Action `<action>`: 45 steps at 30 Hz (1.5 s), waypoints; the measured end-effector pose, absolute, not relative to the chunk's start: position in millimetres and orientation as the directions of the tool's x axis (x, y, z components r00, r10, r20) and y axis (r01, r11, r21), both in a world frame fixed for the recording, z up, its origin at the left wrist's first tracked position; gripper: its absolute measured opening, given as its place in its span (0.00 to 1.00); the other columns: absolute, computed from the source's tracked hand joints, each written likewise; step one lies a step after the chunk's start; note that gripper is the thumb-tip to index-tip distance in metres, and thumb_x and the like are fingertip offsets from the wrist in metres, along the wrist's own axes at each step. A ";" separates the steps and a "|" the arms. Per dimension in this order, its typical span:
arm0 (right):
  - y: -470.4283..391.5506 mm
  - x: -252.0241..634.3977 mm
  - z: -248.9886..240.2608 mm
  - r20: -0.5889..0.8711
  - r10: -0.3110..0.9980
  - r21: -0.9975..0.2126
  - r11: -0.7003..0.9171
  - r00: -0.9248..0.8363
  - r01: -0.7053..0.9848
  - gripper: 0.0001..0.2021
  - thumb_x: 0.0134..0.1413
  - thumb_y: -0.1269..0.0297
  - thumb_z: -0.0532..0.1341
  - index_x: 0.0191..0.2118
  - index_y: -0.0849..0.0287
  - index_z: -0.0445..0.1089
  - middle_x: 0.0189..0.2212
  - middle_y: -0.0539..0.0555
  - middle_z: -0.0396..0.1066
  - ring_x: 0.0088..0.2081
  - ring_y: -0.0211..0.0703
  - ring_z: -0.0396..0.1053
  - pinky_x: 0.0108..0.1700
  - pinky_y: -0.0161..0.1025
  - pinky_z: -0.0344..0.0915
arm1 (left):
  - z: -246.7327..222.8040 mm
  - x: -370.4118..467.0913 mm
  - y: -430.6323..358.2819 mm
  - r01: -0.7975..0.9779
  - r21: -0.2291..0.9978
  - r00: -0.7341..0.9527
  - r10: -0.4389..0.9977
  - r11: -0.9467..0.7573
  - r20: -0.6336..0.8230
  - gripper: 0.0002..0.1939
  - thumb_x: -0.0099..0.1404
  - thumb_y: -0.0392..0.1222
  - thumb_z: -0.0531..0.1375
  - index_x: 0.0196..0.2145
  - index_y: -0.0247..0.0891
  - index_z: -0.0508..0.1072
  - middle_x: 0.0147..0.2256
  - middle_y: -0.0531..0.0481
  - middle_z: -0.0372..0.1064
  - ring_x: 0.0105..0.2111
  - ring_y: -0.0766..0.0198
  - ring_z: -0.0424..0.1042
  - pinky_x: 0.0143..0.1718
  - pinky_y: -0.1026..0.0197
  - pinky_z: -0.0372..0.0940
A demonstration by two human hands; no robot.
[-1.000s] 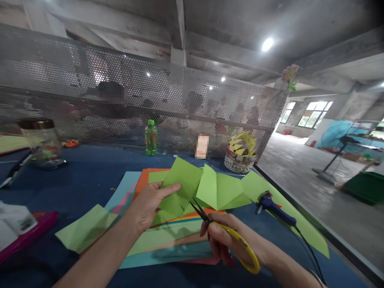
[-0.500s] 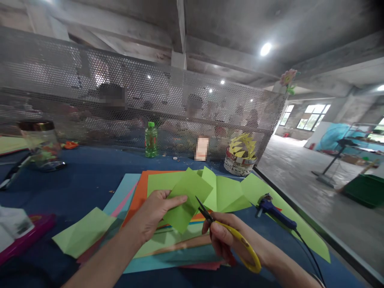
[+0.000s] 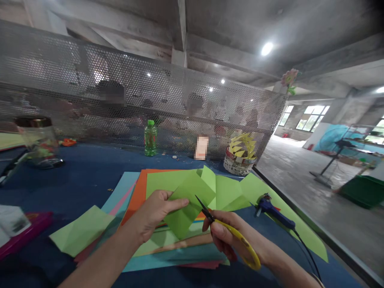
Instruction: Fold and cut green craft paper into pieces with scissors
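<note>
A folded green paper piece was held up just above the counter, pinched at its left edge by the left hand, whose thumb lay across the front of the sheet while the fingers curled behind it. The right hand sat just to the right and a little lower, closed through the loops of the yellow-handled scissors; the dark blades pointed up and left, their tip touching the paper's right side. Whether the blades were parted could not be told. Beneath both hands lay a stack of coloured paper sheets, with orange, light blue, pink and green showing, and a longer creased green strip spread out to the right behind the held piece. A loose green square lay flat to the left of the stack. A blue glue gun with a black cord rested near the right hand. Farther back stood a green bottle, a woven basket and a glass jar before a perforated metal screen.
</note>
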State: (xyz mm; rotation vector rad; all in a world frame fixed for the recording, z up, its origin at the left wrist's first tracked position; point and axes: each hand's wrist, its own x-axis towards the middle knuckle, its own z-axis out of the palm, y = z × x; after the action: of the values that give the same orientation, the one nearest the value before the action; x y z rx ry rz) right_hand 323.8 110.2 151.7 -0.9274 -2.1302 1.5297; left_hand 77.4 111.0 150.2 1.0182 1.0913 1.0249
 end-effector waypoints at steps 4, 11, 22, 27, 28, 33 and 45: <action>110.2 323.7 150.6 -0.086 0.690 -0.932 0.201 -0.719 0.303 0.25 0.62 0.41 0.53 0.40 0.63 0.66 0.22 0.46 0.62 0.18 0.28 0.58 0.18 0.26 0.55 | 151.1 77.9 109.9 -0.142 0.965 0.159 0.967 0.220 -0.197 0.19 0.52 0.46 0.71 0.39 0.34 0.81 0.36 0.43 0.80 0.37 0.52 0.79 0.39 0.58 0.71; 108.8 323.2 151.9 -0.053 0.687 -0.925 0.240 -0.725 0.296 0.25 0.62 0.41 0.52 0.42 0.63 0.66 0.22 0.45 0.61 0.19 0.29 0.58 0.19 0.26 0.55 | 152.5 76.4 108.9 -0.148 0.962 0.169 0.964 0.231 -0.206 0.19 0.52 0.46 0.71 0.39 0.33 0.81 0.36 0.41 0.80 0.38 0.50 0.79 0.40 0.57 0.71; 102.7 318.5 156.2 -0.011 0.701 -0.913 0.284 -0.713 0.293 0.28 0.61 0.38 0.52 0.40 0.63 0.67 0.17 0.43 0.58 0.16 0.28 0.55 0.17 0.26 0.52 | 151.7 76.5 109.3 -0.157 0.959 0.180 0.961 0.237 -0.209 0.19 0.52 0.46 0.71 0.40 0.34 0.81 0.36 0.42 0.80 0.36 0.53 0.79 0.37 0.59 0.71; 99.9 315.5 159.2 -0.026 0.732 -0.922 0.246 -0.680 0.300 0.30 0.58 0.35 0.51 0.38 0.63 0.66 0.16 0.43 0.57 0.14 0.28 0.53 0.15 0.26 0.51 | 151.6 75.9 108.2 -0.148 0.961 0.184 0.961 0.235 -0.207 0.19 0.51 0.47 0.71 0.40 0.33 0.80 0.36 0.42 0.80 0.36 0.51 0.79 0.38 0.57 0.71; 99.8 315.3 159.5 -0.028 0.734 -0.921 0.245 -0.679 0.303 0.30 0.58 0.35 0.51 0.38 0.63 0.66 0.15 0.43 0.57 0.13 0.28 0.54 0.15 0.26 0.51 | 152.1 76.0 107.6 -0.147 0.961 0.181 0.961 0.236 -0.208 0.19 0.51 0.47 0.71 0.39 0.33 0.80 0.36 0.42 0.80 0.36 0.51 0.79 0.38 0.57 0.71; 98.4 314.5 160.4 -0.013 0.741 -0.916 0.260 -0.671 0.306 0.29 0.58 0.35 0.51 0.35 0.62 0.66 0.13 0.42 0.57 0.12 0.28 0.52 0.14 0.26 0.50 | 155.5 77.1 106.4 -0.157 0.956 0.180 0.959 0.247 -0.218 0.18 0.51 0.46 0.72 0.38 0.34 0.81 0.35 0.42 0.80 0.35 0.52 0.79 0.37 0.58 0.71; 97.8 312.3 157.4 -0.010 0.761 -0.919 0.248 -0.648 0.307 0.29 0.59 0.36 0.53 0.35 0.63 0.66 0.12 0.42 0.56 0.12 0.28 0.51 0.14 0.25 0.49 | 153.4 75.8 107.2 -0.150 0.960 0.195 0.959 0.238 -0.207 0.18 0.51 0.47 0.71 0.38 0.34 0.81 0.37 0.41 0.80 0.35 0.53 0.79 0.37 0.58 0.70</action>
State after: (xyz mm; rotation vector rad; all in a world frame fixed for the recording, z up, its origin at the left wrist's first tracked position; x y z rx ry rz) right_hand 312.3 97.8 157.4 -0.9723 -2.0856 1.3816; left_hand 75.8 107.2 153.4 0.9998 1.0545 0.9943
